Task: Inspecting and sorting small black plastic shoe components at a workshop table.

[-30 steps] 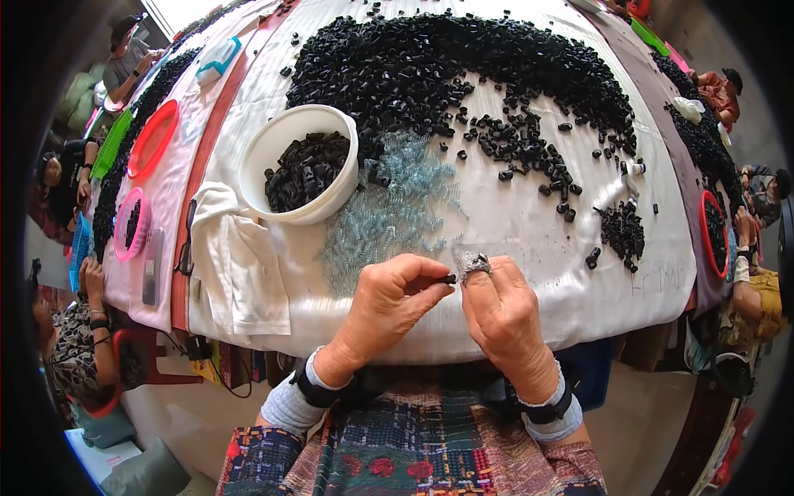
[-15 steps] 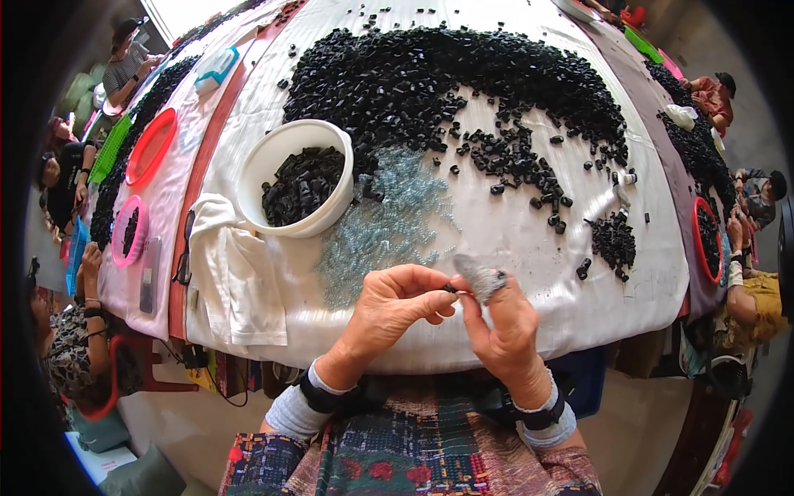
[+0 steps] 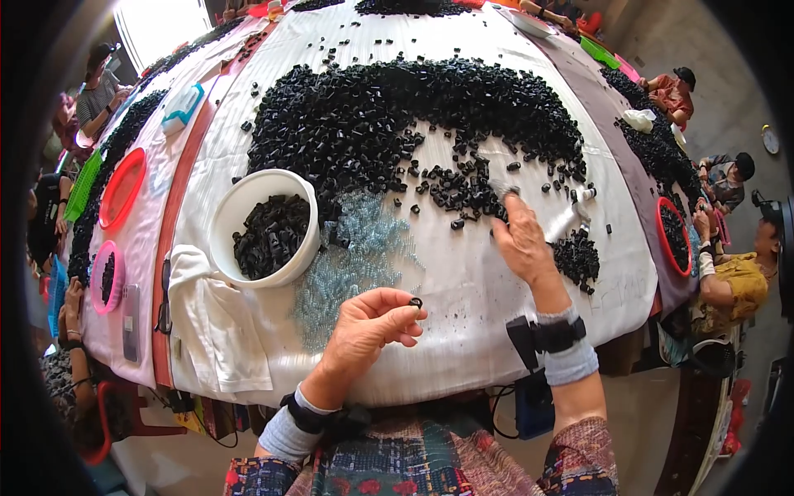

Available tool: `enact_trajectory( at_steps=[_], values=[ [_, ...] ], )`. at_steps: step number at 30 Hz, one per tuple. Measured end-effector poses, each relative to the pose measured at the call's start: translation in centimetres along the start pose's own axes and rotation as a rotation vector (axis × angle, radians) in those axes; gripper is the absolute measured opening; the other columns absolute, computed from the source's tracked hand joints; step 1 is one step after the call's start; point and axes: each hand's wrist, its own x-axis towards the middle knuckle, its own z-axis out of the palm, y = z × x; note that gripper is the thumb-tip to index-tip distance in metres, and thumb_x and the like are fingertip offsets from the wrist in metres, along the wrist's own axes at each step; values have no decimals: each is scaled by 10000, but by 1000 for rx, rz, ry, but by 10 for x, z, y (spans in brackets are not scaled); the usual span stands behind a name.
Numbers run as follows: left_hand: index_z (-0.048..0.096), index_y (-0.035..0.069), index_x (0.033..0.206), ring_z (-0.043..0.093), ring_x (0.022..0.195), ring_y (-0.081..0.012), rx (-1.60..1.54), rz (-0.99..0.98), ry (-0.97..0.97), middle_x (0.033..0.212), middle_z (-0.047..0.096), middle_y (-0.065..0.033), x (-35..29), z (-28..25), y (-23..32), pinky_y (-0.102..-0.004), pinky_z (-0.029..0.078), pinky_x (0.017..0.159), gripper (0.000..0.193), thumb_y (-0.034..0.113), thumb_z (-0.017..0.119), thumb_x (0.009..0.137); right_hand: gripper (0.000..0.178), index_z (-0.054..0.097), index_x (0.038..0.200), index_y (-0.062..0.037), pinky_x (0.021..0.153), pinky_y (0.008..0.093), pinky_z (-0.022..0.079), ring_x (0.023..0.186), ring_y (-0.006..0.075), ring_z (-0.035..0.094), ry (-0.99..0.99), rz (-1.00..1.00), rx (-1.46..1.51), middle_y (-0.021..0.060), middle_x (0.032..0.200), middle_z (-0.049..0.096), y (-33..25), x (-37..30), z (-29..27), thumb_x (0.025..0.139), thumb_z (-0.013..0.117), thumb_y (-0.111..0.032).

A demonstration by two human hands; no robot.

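My left hand is closed, pinching a small black ring-shaped part between thumb and fingertips above the table's near side. My right hand reaches forward with its fingers stretched out, at the near edge of a scatter of small black parts. A grey cloth-like cover sits over its fingertips, and whatever lies under them is hidden. Left of my left hand spreads a patch of small clear bluish pieces. A white bowl beside it holds black parts.
A large heap of black parts covers the far middle. A smaller pile lies right of my right hand, near a white spool-like object. White cloth rests at left. Baskets, a phone and other people line both sides.
My hands have come apart: the right has moved forward and right to the black parts. The left still pinches a small black part. The view has shifted, showing more of the far table.
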Motion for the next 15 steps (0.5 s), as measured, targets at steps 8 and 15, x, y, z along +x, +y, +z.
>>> enact_trajectory(
  at_steps=[8,15],
  values=[
    [596,19,997,640,713,-157,13,-22,22,901,657,-137,2,-2,1,-270,538,608,159,74,629,852,397,493,1190,-62,981,453,335,1239,310,424,-116,-133,-209,159,1228,528,-11,24,43,818,566,-179],
    [597,22,988,635,710,-144,49,-56,44,883,655,-114,-5,0,1,-261,537,600,158,89,634,850,257,555,1087,-57,956,392,335,1183,261,486,-131,-351,-102,144,1172,578,-19,-16,34,837,514,-92]
  ],
)
